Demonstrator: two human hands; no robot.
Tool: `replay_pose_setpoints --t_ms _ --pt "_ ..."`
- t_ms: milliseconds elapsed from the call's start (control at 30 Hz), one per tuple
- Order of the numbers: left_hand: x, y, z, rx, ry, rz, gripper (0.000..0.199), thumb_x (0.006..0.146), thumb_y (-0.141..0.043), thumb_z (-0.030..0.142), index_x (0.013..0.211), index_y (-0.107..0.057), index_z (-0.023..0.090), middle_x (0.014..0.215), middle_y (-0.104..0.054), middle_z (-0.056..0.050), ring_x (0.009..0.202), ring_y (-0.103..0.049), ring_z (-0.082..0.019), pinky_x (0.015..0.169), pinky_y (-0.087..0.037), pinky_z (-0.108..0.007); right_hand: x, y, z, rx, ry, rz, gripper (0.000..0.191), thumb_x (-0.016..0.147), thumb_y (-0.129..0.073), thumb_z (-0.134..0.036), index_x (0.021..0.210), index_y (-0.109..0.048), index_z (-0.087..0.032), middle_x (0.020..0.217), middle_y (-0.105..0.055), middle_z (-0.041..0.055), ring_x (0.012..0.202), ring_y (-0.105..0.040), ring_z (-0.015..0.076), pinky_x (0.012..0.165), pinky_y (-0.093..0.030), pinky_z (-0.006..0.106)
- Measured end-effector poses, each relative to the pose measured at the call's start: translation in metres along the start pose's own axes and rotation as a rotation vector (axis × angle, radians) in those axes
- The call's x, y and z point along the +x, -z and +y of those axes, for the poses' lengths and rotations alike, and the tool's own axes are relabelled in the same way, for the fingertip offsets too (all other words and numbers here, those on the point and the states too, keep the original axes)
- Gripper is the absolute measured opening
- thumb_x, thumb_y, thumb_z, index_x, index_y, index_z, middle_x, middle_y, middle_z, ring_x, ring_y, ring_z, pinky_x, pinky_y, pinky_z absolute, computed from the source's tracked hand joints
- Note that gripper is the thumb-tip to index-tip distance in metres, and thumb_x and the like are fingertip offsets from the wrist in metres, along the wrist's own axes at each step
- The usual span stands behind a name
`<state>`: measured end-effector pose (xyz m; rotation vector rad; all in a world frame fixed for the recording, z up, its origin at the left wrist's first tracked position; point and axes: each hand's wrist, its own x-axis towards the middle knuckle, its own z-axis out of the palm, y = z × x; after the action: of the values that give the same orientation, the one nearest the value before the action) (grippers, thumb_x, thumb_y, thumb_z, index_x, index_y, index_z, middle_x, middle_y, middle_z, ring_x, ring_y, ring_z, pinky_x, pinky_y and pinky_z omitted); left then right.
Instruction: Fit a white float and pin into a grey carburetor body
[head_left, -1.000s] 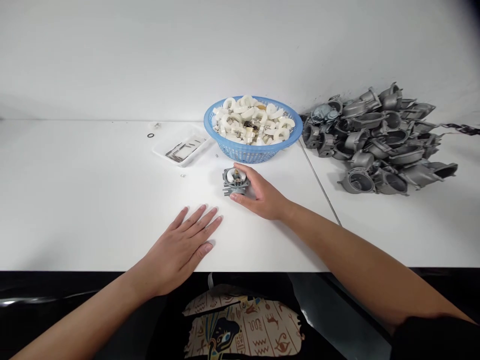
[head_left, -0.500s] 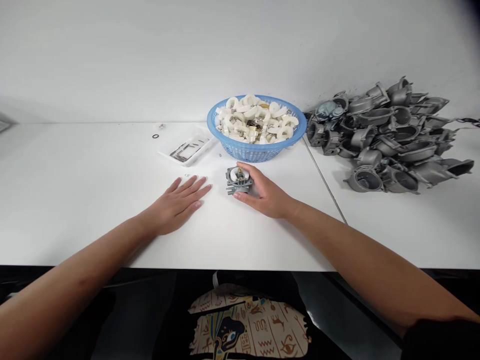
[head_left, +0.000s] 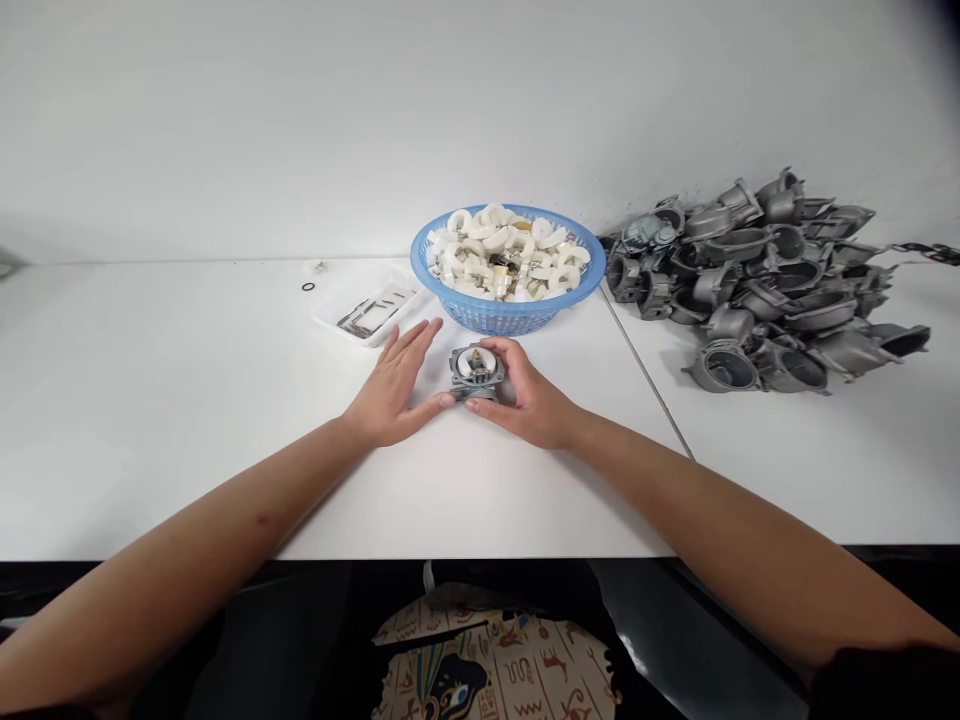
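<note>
A small grey metal carburetor body (head_left: pixel 471 371) with a white float on top sits on the white table (head_left: pixel 187 400). My right hand (head_left: pixel 529 395) wraps around its right side, thumb under its front and fingers over its back. My left hand (head_left: pixel 395 385) lies beside it on the left, fingers spread, its thumb tip touching the part's lower left edge.
Behind the part stands a blue plastic basket (head_left: pixel 507 305) heaped with white floats. A white tray (head_left: pixel 371 310) with thin metal pins lies to its left, with a black O-ring (head_left: pixel 307 287) beyond. A pile of grey metal castings (head_left: pixel 757 280) fills the right.
My left hand slid forward and right across the table until its thumb reached the carburetor body. My right hand stayed on the part.
</note>
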<state>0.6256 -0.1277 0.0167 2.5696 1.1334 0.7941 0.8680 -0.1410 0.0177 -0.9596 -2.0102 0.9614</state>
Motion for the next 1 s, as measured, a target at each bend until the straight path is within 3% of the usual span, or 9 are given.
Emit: replay_pose_setpoints --t_ms 67,167,267,433,600,867,1000 --pt "0.009 -0.005 0.008 -0.092 -0.001 0.042 0.085 0.090 -0.057 0.056 0.157 -0.023 0.017 0.157 -0.039 -0.018 0.148 -0.032 -0.034 0.124 -0.012 -0.057 -0.001 -0.002 0.002 0.047 0.013 -0.008 0.061 0.089 -0.068 -0.043 0.131 -0.028 -0.025 0.131 -0.047 0.0131 0.119 -0.052 0.0250 0.101 -0.047 0.048" --pt "0.018 -0.011 0.018 -0.235 0.017 0.068 0.068 0.089 -0.062 0.050 0.146 -0.045 0.017 0.145 -0.054 -0.016 0.137 -0.048 -0.031 0.118 -0.032 -0.050 -0.002 -0.004 0.001 0.099 0.006 -0.010 0.055 0.090 -0.066 -0.042 0.123 -0.026 -0.026 0.124 -0.045 0.0111 0.110 -0.053 0.0220 0.094 -0.049 0.044" --pt "0.021 -0.012 0.023 -0.318 0.044 0.077 0.054 0.090 -0.062 0.043 0.138 -0.054 0.020 0.137 -0.061 -0.012 0.129 -0.055 -0.027 0.110 -0.043 -0.044 -0.002 -0.006 -0.001 0.140 -0.021 -0.024 0.053 0.091 -0.065 -0.040 0.123 -0.025 -0.028 0.121 -0.044 0.0090 0.108 -0.052 0.0204 0.092 -0.050 0.042" --pt "0.020 -0.010 0.026 -0.395 0.109 0.123 0.049 0.087 -0.067 0.038 0.132 -0.060 0.020 0.135 -0.065 -0.010 0.128 -0.056 -0.026 0.112 -0.043 -0.043 -0.002 -0.008 -0.003 0.250 -0.024 -0.017 0.050 0.091 -0.065 -0.040 0.124 -0.028 -0.029 0.125 -0.043 0.0091 0.115 -0.051 0.0216 0.100 -0.047 0.044" --pt "0.021 -0.009 0.031 -0.485 0.191 0.140 0.040 0.088 -0.065 0.038 0.124 -0.064 0.022 0.131 -0.067 -0.009 0.125 -0.060 -0.026 0.110 -0.045 -0.043 -0.001 -0.009 0.000 0.301 -0.020 -0.028 0.053 0.091 -0.066 -0.042 0.129 -0.030 -0.029 0.140 -0.038 0.0120 0.131 -0.044 0.0253 0.107 -0.044 0.047" --pt "0.024 -0.007 0.044 -0.481 0.395 0.135 0.041 0.081 -0.070 0.035 0.120 -0.066 0.024 0.126 -0.068 -0.005 0.120 -0.061 -0.026 0.106 -0.048 -0.042 -0.002 -0.013 -0.004 0.288 -0.036 -0.001 0.061 0.092 -0.065 -0.040 0.135 -0.024 -0.027 0.141 -0.037 0.0148 0.133 -0.044 0.0252 0.108 -0.045 0.046" --pt "0.024 -0.009 0.045 -0.426 0.406 0.139 0.037 0.084 -0.066 0.035 0.119 -0.066 0.026 0.122 -0.069 -0.003 0.115 -0.063 -0.026 0.102 -0.050 -0.043 -0.001 -0.014 -0.006 0.267 -0.027 0.015 0.062 0.091 -0.065 -0.040 0.135 -0.024 -0.028 0.138 -0.040 0.0142 0.130 -0.047 0.0243 0.108 -0.046 0.046"
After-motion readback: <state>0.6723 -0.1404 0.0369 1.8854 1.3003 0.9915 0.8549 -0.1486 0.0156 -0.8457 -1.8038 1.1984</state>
